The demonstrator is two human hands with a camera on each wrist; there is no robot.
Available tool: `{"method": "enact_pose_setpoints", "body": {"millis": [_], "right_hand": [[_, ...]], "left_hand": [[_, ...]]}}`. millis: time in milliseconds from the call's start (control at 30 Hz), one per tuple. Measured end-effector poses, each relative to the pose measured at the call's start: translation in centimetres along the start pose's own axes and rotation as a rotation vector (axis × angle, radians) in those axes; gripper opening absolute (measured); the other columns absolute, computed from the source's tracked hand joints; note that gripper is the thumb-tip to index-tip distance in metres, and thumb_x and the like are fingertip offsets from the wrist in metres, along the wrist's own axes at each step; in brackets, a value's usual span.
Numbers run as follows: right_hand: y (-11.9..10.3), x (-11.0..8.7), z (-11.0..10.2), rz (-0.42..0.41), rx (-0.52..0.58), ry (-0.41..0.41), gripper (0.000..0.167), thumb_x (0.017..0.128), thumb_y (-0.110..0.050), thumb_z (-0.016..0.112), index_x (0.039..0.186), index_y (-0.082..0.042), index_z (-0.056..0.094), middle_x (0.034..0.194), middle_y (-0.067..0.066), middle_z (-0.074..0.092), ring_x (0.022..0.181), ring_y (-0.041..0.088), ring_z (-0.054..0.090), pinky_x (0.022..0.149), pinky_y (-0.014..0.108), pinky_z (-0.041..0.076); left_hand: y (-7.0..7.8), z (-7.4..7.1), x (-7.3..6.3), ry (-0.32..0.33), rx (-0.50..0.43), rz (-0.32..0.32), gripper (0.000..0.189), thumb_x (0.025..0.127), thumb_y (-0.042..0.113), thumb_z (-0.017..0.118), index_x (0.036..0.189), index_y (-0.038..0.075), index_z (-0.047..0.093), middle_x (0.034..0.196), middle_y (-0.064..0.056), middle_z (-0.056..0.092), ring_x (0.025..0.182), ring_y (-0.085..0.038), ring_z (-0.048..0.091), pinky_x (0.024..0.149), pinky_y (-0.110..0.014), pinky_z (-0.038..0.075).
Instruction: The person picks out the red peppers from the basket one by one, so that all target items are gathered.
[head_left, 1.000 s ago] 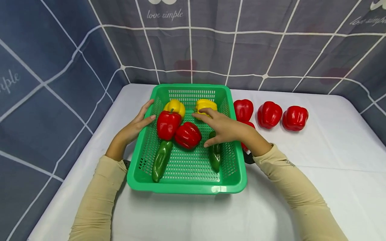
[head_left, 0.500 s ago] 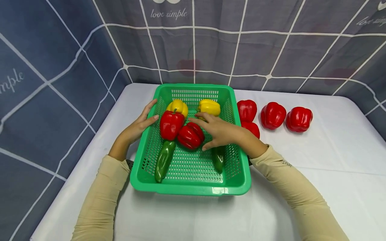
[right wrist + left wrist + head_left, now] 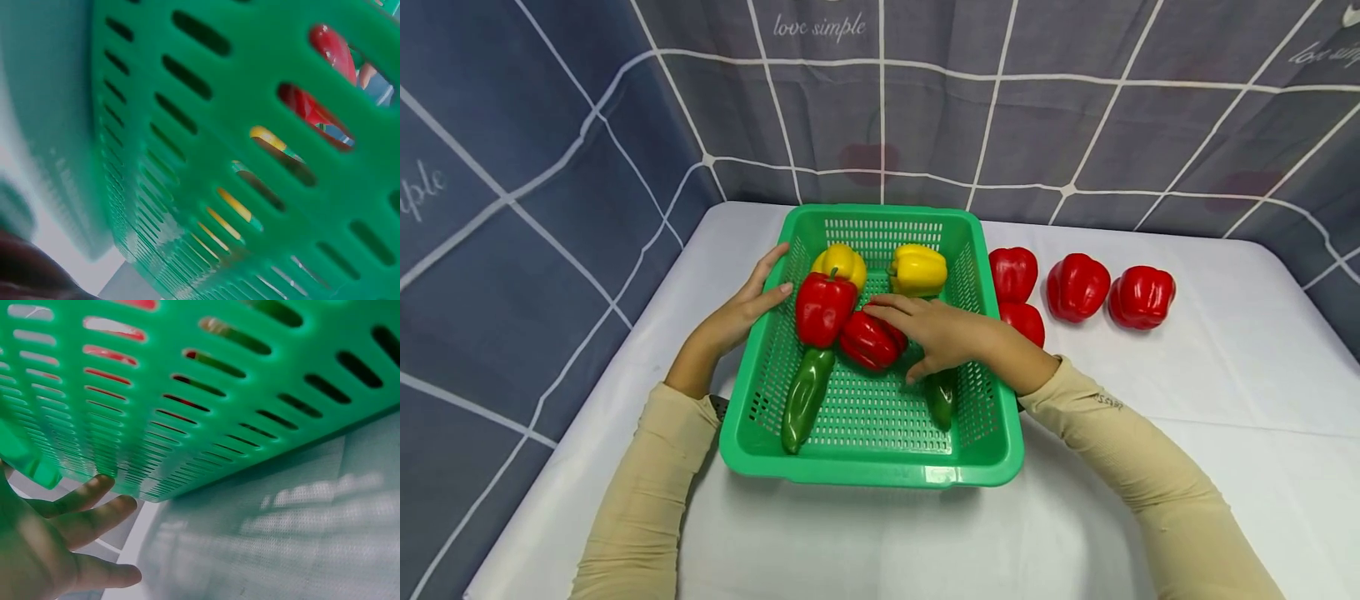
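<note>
A green plastic basket (image 3: 872, 473) holds several peppers. My left hand (image 3: 737, 317) rests at its left rim; the left wrist view shows the fingers (image 3: 94, 525) extended along the outer wall. Inside the basket, my right hand (image 3: 943, 333) reaches over a red bell pepper (image 3: 868, 343) lying on its side, fingertips right at its top and the thumb spread apart. Beneath that hand, a dark green long pepper (image 3: 942, 404) is partly hidden. Left of the hand are a red bell pepper (image 3: 823, 310) standing upright and another long green pepper (image 3: 807, 400).
Two yellow bell peppers sit toward the basket's back, one left (image 3: 842, 262) and one right (image 3: 919, 268). Several red bell peppers (image 3: 1077, 287) lie on the white tablecloth to the basket's right, two against its wall. Grey checked cloth (image 3: 925, 125) hangs behind and at the left.
My right hand has moved down and slightly left, from near the right yellow pepper to the lying red one. The left hand stays at the rim.
</note>
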State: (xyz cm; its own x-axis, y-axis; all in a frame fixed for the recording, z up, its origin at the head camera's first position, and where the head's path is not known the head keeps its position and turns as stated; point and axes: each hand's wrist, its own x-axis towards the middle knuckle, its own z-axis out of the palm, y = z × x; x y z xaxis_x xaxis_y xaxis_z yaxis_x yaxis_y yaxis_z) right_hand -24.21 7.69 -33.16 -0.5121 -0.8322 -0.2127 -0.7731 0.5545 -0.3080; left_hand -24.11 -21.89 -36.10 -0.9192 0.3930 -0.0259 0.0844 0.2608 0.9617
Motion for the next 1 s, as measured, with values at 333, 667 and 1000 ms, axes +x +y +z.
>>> {"method": "enact_pose_setpoints", "body": {"millis": [333, 667, 1000], "right_hand": [[-0.28, 0.09, 0.05, 0.028, -0.030, 0.060, 0.093, 0.070, -0.033, 0.078, 0.144, -0.021, 0.024, 0.135, 0.010, 0.032, 0.111, 0.027, 0.047, 0.090, 0.038, 0.047], [-0.64, 0.25, 0.03, 0.029, -0.061, 0.050, 0.088, 0.066, -0.041, 0.079, 0.136, -0.017, 0.033, 0.127, 0.004, 0.046, 0.116, 0.022, 0.044, 0.096, 0.040, 0.041], [-0.91, 0.18, 0.30, 0.010, -0.100, 0.082, 0.082, 0.069, -0.037, 0.078, 0.134, -0.013, 0.035, 0.128, 0.003, 0.051, 0.116, 0.019, 0.047, 0.097, 0.041, 0.040]], "left_hand": [[0.17, -0.08, -0.05, -0.008, 0.019, 0.000, 0.065, 0.095, 0.026, 0.039, 0.147, 0.031, 0.001, 0.152, 0.007, -0.009, 0.139, -0.018, -0.009, 0.109, -0.058, 0.005], [0.30, -0.05, 0.11, -0.010, 0.026, 0.006, 0.065, 0.095, 0.025, 0.039, 0.147, 0.029, 0.000, 0.153, 0.005, -0.009, 0.139, -0.020, -0.008, 0.109, -0.057, 0.005], [-0.06, -0.18, 0.06, -0.007, -0.002, 0.001, 0.064, 0.095, 0.027, 0.040, 0.146, 0.031, 0.002, 0.152, 0.003, -0.009, 0.139, -0.022, -0.006, 0.108, -0.059, 0.006]]}}
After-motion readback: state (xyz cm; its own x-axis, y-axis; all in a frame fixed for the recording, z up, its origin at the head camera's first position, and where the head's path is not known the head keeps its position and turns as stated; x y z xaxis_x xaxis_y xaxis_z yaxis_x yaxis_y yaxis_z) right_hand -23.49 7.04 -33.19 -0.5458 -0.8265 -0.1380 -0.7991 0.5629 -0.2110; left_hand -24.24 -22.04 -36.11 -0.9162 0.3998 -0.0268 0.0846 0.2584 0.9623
